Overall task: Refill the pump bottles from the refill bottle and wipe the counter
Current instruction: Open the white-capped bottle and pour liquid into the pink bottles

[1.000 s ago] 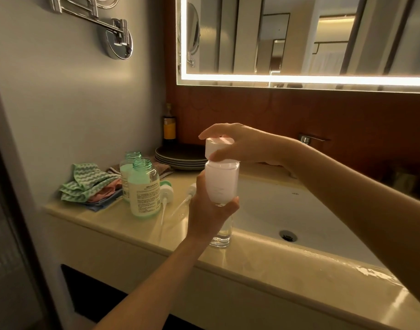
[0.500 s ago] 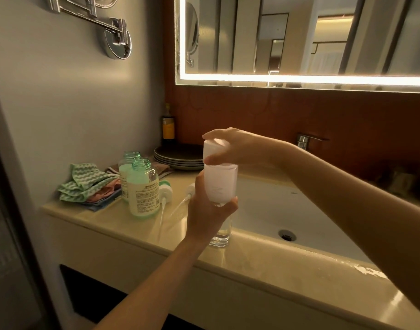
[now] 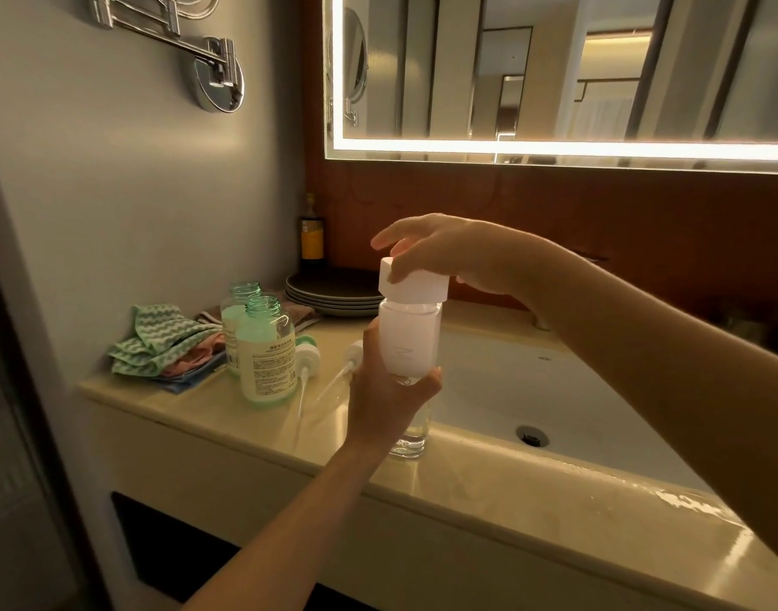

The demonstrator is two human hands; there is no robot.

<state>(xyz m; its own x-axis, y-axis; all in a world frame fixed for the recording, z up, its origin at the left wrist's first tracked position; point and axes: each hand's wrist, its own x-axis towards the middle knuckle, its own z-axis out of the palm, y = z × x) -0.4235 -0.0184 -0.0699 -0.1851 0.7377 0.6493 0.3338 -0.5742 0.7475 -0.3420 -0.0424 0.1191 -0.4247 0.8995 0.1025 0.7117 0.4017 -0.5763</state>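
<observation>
Broadly, the beige worktop runs from nine o'clock to five o'clock across the view, with a white sink sunk into it at four o'clock and a lit mirror on the wall at one o'clock. Both forearms reach in from the lower edge and meet near the middle.

The left hand grips the refill bottle round its lower body, with fingers and thumb curled about it, and holds it upright in the air above the front edge of the worktop. The right hand comes from three o'clock and closes over the white cap, which sits on the bottle's neck; the fingertips press its sides, and one finger lies straighter across the top. The bottle looks milky white nearly up to the cap.

At nine o'clock from it stand two pump bottles, one in front and one just behind, both with open green-tinted necks and pale liquid well up their bodies. A heap of folded cloths lies beside them, further towards nine o'clock. A stack of dark plates sits at eleven o'clock, with one dark bottle bearing a yellow label behind it.

Two pump heads lie on the worktop between the pump bottles and the left hand, one near the front bottle, the other just beside the wrist. One clear glass vessel stands at six o'clock under the refill bottle; what it holds I cannot tell.
</observation>
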